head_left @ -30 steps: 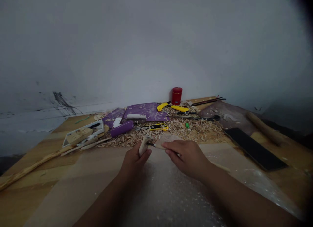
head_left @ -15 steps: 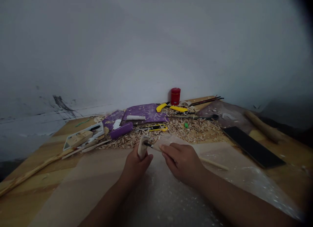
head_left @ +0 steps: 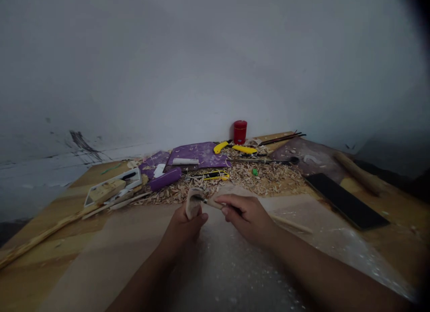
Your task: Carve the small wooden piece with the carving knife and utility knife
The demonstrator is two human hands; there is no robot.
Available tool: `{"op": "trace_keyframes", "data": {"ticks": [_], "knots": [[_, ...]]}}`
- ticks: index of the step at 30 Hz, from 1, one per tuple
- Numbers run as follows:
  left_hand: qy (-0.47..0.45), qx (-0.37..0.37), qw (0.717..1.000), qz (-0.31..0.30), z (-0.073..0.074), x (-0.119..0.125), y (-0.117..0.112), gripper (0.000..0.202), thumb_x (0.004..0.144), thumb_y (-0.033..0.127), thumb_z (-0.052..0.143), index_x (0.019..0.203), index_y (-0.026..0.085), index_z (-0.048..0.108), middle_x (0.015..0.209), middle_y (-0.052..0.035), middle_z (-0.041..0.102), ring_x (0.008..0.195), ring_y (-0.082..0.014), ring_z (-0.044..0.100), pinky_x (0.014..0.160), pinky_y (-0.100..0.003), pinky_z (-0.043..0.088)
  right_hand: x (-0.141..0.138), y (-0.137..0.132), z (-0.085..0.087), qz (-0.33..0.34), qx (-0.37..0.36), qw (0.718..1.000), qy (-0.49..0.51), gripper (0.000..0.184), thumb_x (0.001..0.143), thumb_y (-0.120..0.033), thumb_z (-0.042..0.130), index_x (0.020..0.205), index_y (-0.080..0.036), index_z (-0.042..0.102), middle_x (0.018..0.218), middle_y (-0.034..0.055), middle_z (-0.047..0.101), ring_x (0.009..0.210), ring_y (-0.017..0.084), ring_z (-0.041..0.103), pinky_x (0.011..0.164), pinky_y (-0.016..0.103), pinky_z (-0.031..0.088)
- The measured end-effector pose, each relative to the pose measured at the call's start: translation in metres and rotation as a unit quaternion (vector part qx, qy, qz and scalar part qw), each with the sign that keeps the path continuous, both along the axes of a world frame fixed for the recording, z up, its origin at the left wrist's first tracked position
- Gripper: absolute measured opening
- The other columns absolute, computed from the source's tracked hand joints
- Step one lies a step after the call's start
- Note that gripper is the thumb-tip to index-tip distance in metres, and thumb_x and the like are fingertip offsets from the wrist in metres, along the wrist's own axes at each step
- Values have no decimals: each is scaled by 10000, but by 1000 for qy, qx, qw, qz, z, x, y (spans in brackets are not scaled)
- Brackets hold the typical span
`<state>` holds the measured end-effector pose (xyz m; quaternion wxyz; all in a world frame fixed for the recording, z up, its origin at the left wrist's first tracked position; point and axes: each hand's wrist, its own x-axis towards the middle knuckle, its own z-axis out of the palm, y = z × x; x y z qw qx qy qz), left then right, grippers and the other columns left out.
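My left hand [head_left: 181,231] grips a pale carved piece of wood [head_left: 194,204] upright between fingers and thumb. My right hand [head_left: 246,218] is shut around a small carving knife [head_left: 211,202] with a light, wrapped handle. The knife's dark blade reaches left and meets the wood's right side. Fingers hide the lower part of the wood and most of the handle.
Bubble wrap [head_left: 231,267] lies under my hands. Beyond are wood shavings [head_left: 258,177], purple mats [head_left: 198,154], yellow utility knives [head_left: 235,148] and a red cylindrical tin [head_left: 240,132]. A black sharpening plate [head_left: 346,201] lies right; a white tray [head_left: 112,189] holds a wood block left.
My hands have drawn closer together. The knife blade has moved left from a small gap to contact with the wood, and the wood has tilted slightly.
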<state>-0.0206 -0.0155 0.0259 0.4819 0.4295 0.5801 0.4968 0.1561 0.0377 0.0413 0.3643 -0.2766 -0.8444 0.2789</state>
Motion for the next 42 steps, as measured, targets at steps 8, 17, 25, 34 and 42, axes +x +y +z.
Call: {"op": "trace_keyframes", "data": {"ticks": [8, 17, 25, 34, 42], "knots": [[-17, -12, 999, -50, -1, -9, 0, 259, 661, 276, 620, 616, 189, 380, 416, 113, 325, 336, -23, 257, 363, -161, 210, 21, 8, 19, 55, 87, 991, -89, 239, 837, -187, 475, 1043, -247, 579, 929, -7, 664, 804, 130, 603, 698, 219, 405], [33, -37, 998, -36, -2, 2, 1, 244, 656, 240, 614, 617, 190, 379, 448, 98, 351, 378, -44, 310, 394, -176, 235, 21, 10, 24, 46, 31, 996, -67, 179, 768, -113, 504, 840, -209, 637, 712, -26, 650, 617, 97, 574, 574, 194, 386], [18, -21, 999, 35, -4, 9, 4, 224, 647, 230, 584, 618, 200, 364, 398, 117, 313, 326, -41, 274, 368, -176, 199, 2, -2, 3, -11, 19, 1000, -14, 176, 757, -108, 496, 822, -208, 626, 749, -10, 663, 661, 117, 595, 615, 211, 411], [11, -22, 999, 48, -9, 13, 10, 218, 647, 239, 571, 637, 206, 355, 361, 131, 305, 282, -37, 257, 344, -174, 181, -9, -13, -9, -54, 20, 998, 8, 183, 772, -102, 475, 840, -193, 618, 799, 22, 665, 725, 143, 603, 675, 235, 416], [-73, -53, 994, 69, -2, 17, 8, 295, 595, 285, 628, 648, 204, 350, 369, 137, 304, 275, -21, 241, 322, -153, 175, -15, -18, -15, -55, 10, 998, 36, 198, 790, -114, 457, 896, -202, 598, 827, 22, 659, 752, 142, 600, 699, 238, 437]]}}
